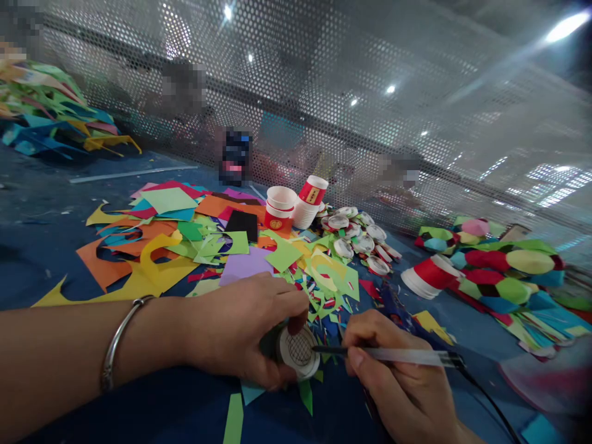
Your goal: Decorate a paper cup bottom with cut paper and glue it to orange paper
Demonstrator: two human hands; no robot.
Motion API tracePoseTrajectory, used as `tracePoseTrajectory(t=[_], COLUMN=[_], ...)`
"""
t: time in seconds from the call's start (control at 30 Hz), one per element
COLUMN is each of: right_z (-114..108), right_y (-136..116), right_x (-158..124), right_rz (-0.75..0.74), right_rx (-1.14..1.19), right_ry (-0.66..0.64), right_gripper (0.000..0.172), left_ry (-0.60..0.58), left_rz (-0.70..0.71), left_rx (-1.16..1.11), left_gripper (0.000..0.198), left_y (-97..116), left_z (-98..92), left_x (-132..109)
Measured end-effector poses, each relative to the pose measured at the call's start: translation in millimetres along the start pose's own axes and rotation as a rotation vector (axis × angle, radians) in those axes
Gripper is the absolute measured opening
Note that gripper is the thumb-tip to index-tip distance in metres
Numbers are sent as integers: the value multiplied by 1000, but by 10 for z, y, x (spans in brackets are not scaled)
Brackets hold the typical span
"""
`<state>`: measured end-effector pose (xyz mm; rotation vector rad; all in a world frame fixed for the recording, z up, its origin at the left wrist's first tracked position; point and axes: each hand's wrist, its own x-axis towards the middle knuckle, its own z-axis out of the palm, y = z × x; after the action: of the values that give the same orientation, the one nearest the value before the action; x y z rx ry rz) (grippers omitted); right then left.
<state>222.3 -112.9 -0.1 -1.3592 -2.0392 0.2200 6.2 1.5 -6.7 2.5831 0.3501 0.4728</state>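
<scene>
Held on its side in my left hand (252,327) is a small round white paper-cup base (300,351), with a dark crosshatched grid drawn in a circle on its face. The fingers and thumb close around its rim. My right hand (398,376) grips a black-tipped pen (383,354) with a clear barrel. The pen's tip meets the right side of the grid, or is very close to it. Scraps of green paper (306,394) lie just below the cup base. A dark item under my right hand is mostly hidden.
Cut coloured paper (171,271) covers the middle of the dark blue table (37,246). Stacked paper cups (280,206) stand beyond it, beside a heap of cut cup bases (361,231). Another cup stack (430,274) lies sideways near coloured paper balls (509,265). A perforated screen (300,80) rises behind.
</scene>
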Motion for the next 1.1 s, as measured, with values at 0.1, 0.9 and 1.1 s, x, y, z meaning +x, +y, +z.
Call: tracePoseTrajectory(t=[0.1, 0.9, 1.1], right_z=[1, 26, 38], right_y=[9, -34, -56], right_x=[-6, -27, -15], right_rz=[-6, -86, -95], right_rx=[5, 14, 28], right_ry=[14, -29, -19], right_gripper=[17, 14, 14], left_ry=[1, -30, -26], left_rz=[2, -25, -20], left_rx=[0, -13, -16], left_gripper=[39, 39, 40], left_y=[-4, 6, 1], left_z=[1, -25, -20], left_x=[-2, -2, 1])
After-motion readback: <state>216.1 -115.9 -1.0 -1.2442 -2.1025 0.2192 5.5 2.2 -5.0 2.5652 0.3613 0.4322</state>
